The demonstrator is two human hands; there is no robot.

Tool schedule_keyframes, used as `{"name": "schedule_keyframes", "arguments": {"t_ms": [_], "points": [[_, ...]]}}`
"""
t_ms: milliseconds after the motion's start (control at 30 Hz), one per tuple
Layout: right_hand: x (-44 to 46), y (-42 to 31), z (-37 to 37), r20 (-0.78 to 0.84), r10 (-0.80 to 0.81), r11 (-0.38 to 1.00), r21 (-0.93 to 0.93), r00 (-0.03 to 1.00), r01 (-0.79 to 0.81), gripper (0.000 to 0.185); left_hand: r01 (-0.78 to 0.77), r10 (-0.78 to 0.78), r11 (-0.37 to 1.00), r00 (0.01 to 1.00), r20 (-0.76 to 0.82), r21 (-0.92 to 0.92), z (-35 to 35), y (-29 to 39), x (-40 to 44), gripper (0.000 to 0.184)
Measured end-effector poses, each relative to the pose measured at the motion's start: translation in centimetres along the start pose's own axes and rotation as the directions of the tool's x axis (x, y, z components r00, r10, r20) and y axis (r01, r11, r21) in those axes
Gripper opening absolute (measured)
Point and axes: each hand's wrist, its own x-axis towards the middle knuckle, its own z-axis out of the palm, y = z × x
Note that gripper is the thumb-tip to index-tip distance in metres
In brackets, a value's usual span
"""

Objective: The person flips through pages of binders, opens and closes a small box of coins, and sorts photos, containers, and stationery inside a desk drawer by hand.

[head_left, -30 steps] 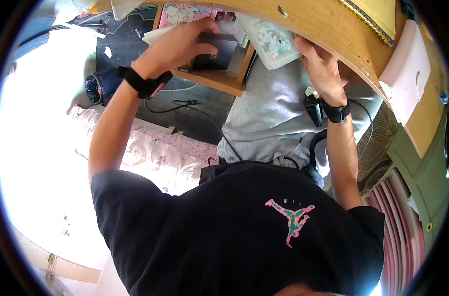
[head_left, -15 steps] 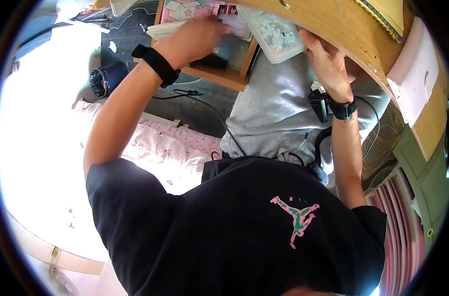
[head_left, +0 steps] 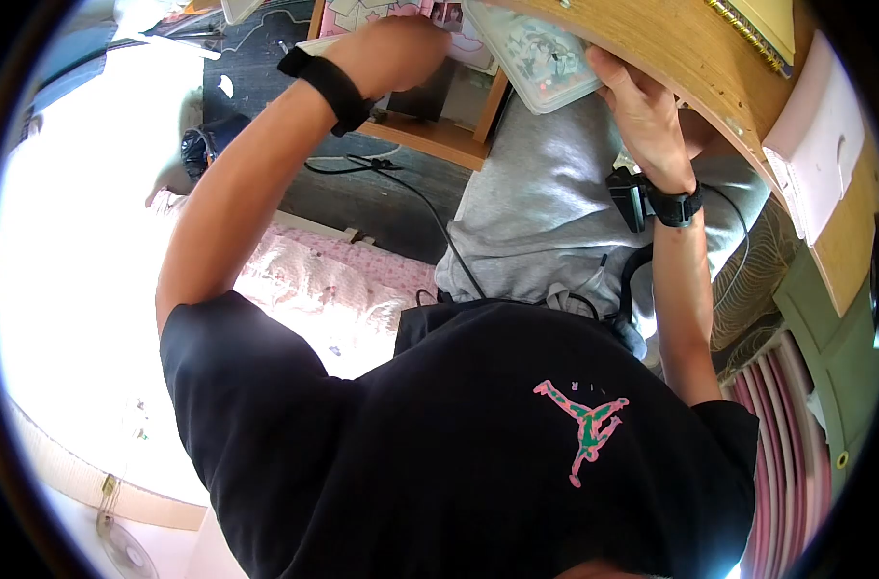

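Note:
My left hand (head_left: pixel 396 53) is over an open wooden drawer (head_left: pixel 428 142), its fingers blurred and hidden from view. Beneath and around it lie a pink printed item (head_left: pixel 362 13), a pink-and-white piece (head_left: pixel 470 50) and a dark flat item (head_left: pixel 422 100). A clear plastic box (head_left: pixel 541 56) with small pale pieces inside is tilted between the drawer and the desk edge, above my lap. My right hand (head_left: pixel 644 121) grips the box's right side, thumb on its edge and the other fingers partly hidden under the desk.
The wooden desk (head_left: pixel 652 48) curves across the top, with a yellow spiral notebook (head_left: pixel 758 29) and a pale pink case (head_left: pixel 816 145) on it. A black cable (head_left: pixel 415 193) runs beside my grey-trousered legs. A dark bin (head_left: pixel 208 145) stands on the floor at left.
My left hand has moved up and right over the drawer, and its fingers have gone out of sight. My right hand keeps its hold on the box, which appears slightly higher in view.

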Motion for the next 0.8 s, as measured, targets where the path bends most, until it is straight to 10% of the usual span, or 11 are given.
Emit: {"name": "schedule_keyframes", "arguments": {"t_ms": [133,333,400,600,800], "points": [[0.2,0.4,-0.5,0.045,0.001,1.0,0.01,0.999,-0.001,0.045,-0.094,0.081,0.937,0.995,-0.052,-0.337,-0.8,-1.5,-1.3,0.028],[0.1,0.2,-0.7,0.04,0.042,0.998,-0.042,0.998,-0.04,0.043,-0.091,0.047,0.946,0.988,-0.146,-0.311,-3.7,0.0,-5.0,0.027],[0.6,0.3,-1.6,0.154,-0.113,0.913,-0.373,0.982,0.164,0.04,-0.095,0.023,0.947,0.973,-0.231,-0.306,-3.1,-0.1,-5.7,0.03],[0.9,-0.6,0.3,0.181,-0.238,0.907,-0.309,0.954,0.285,0.032,0.054,-0.164,0.958,0.908,-0.386,-0.281,-7.0,3.8,-5.7,0.022],[-2.1,-3.3,0.4,0.155,-0.069,0.873,-0.469,0.986,0.135,0.028,0.173,-0.28,0.877,0.942,-0.184,-0.448,-7.3,2.1,-8.6,0.028]]}}
